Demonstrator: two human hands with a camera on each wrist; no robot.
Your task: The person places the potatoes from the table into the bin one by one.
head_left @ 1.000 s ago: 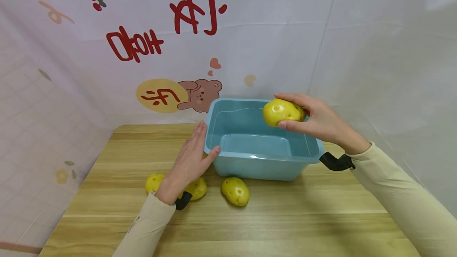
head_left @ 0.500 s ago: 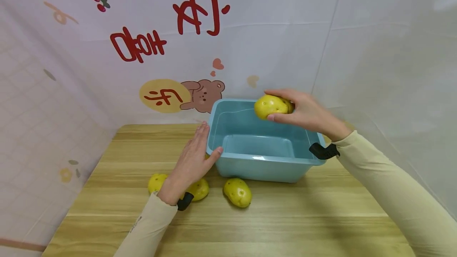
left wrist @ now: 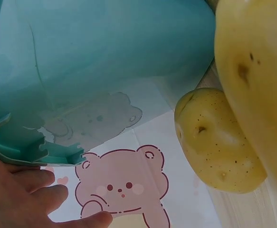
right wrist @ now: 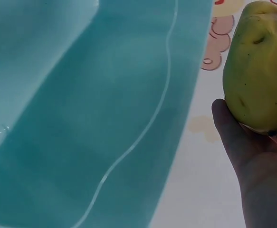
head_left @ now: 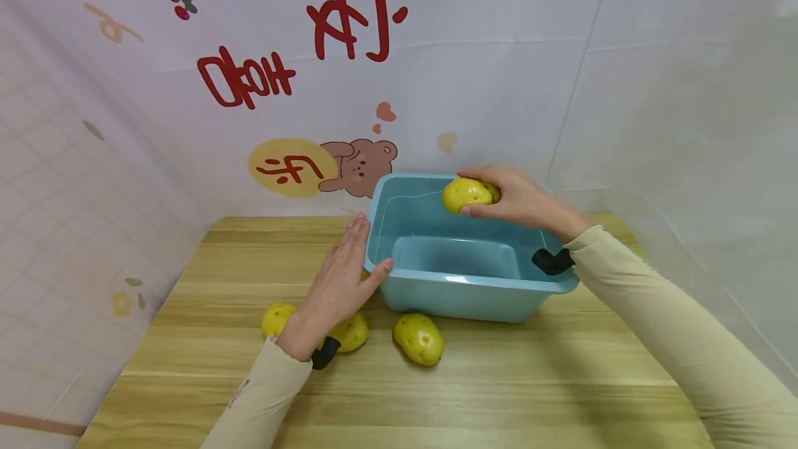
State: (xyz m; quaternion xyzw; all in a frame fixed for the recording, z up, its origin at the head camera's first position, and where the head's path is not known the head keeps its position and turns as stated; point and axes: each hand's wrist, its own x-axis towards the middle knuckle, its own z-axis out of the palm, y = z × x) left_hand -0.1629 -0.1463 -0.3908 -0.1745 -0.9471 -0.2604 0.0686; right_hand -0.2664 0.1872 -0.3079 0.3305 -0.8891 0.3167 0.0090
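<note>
My right hand (head_left: 508,199) grips a yellow potato (head_left: 464,195) over the back part of a light blue plastic basin (head_left: 449,305). In the right wrist view, the held potato (right wrist: 259,71) shows small dark pits, with the thumb and fingers round its sides. Against the basin's left rim lies my left hand (head_left: 333,293), its fingers extended along the outside and the thumb at the front corner. Several potatoes are on the table near that hand; one potato (head_left: 418,339) lies in front of the basin, and another potato (head_left: 349,332) is partly hidden by my left wrist.
The wood-grain table (head_left: 486,400) runs up to a white printed cloth (head_left: 474,12) at the back, which bears red characters and a cartoon bear. A further potato (head_left: 276,319) lies left of my left wrist. The basin's visible floor holds nothing.
My right hand has carried the potato to the left across the basin, and most recently slightly lower. My left hand stays at the rim. The whole head view has shifted slightly.
</note>
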